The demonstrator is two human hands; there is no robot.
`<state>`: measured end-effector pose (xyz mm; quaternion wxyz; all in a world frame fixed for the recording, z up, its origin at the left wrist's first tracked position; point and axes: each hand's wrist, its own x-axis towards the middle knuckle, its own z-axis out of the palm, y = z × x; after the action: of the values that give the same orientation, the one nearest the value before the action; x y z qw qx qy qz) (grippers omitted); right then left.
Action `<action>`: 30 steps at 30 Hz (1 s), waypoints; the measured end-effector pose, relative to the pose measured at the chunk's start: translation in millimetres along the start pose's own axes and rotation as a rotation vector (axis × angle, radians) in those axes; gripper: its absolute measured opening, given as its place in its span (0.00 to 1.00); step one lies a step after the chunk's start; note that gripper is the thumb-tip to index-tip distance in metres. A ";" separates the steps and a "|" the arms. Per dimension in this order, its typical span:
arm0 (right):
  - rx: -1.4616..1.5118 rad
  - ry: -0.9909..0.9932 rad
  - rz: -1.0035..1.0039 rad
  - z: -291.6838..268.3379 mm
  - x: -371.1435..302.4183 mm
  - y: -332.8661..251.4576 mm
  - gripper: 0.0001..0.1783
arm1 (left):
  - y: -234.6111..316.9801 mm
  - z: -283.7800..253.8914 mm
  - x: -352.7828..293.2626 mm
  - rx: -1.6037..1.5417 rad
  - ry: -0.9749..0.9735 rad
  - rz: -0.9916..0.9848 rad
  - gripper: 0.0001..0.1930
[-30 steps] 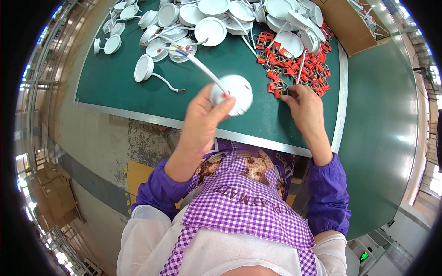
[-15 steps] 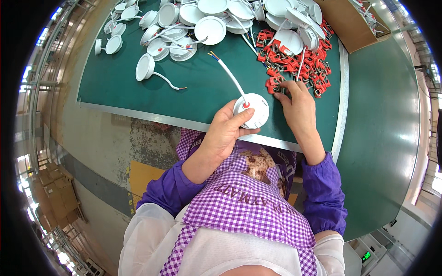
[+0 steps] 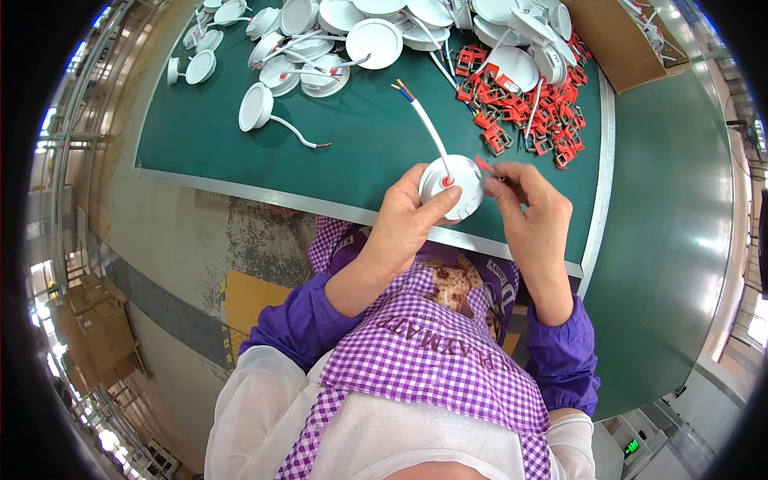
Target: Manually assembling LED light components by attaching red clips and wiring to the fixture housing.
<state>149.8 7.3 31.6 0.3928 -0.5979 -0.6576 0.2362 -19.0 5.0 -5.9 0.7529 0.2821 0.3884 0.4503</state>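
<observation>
My left hand [image 3: 406,210] grips a round white lamp housing [image 3: 466,180] by its near left edge, the thumb pressed on its face. A white cable [image 3: 432,128] rises from the red grommet near the housing's middle and ends in bare coloured wires. At the housing's right edge, my right hand [image 3: 534,204] pinches a small red clip [image 3: 483,165], slightly smeared by motion. Whether the clip touches the housing I cannot tell. Beyond that hand lies a heap of red clips with metal wire parts [image 3: 552,120].
Many white round lamp housings [image 3: 374,44] with cables are piled along the far side of the green table [image 3: 200,136]. One separate housing [image 3: 256,106] lies at the left. A cardboard box [image 3: 612,48] stands at the far right, beside another green surface [image 3: 668,216].
My right hand has drawn back from the clip heap toward the housing, bringing a red clip. The left hand and the housing have shifted slightly right.
</observation>
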 end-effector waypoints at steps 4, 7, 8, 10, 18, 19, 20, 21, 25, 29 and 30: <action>-0.095 0.000 -0.107 0.0 -11.1 -8.1 0.09 | -3.0 2.9 0.4 0.112 0.030 0.147 0.15; -0.057 0.007 -0.076 0.7 -15.5 -10.5 0.08 | -4.2 3.6 -0.4 0.227 0.027 0.225 0.15; -0.027 0.011 -0.043 -0.5 -15.8 -11.3 0.08 | -4.9 4.1 -0.8 0.263 0.022 0.248 0.14; 0.003 0.014 -0.011 -0.6 -16.1 -11.4 0.08 | -7.0 5.7 -1.1 0.295 0.028 0.277 0.14; -0.061 0.051 -0.006 6.8 -19.2 -14.9 0.06 | -4.6 7.0 -3.8 0.562 0.059 0.461 0.15; -0.060 0.049 -0.006 7.2 -19.7 -14.5 0.06 | -2.5 6.8 -3.5 0.631 0.041 0.499 0.15; -0.096 0.062 -0.024 7.2 -20.2 -14.2 0.06 | -0.2 6.9 -3.2 0.699 0.022 0.536 0.15; -0.132 0.076 -0.043 7.5 -20.7 -13.8 0.05 | 1.7 6.8 -3.3 0.699 0.023 0.535 0.15; -0.070 0.138 -0.059 12.1 -22.8 -6.0 0.06 | 14.3 4.8 -2.8 0.722 -0.038 0.424 0.14; 0.020 0.059 -0.033 5.3 -21.7 0.4 0.06 | 7.6 -0.6 -2.5 0.525 -0.122 0.231 0.14; 0.088 0.000 0.108 4.0 -23.2 -1.1 0.05 | 8.5 -1.9 -2.9 0.590 -0.140 0.254 0.13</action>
<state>145.4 -14.9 24.7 0.4054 -0.6148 -0.6132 0.2858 -25.3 6.3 0.6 0.6015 0.5643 0.4112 0.3882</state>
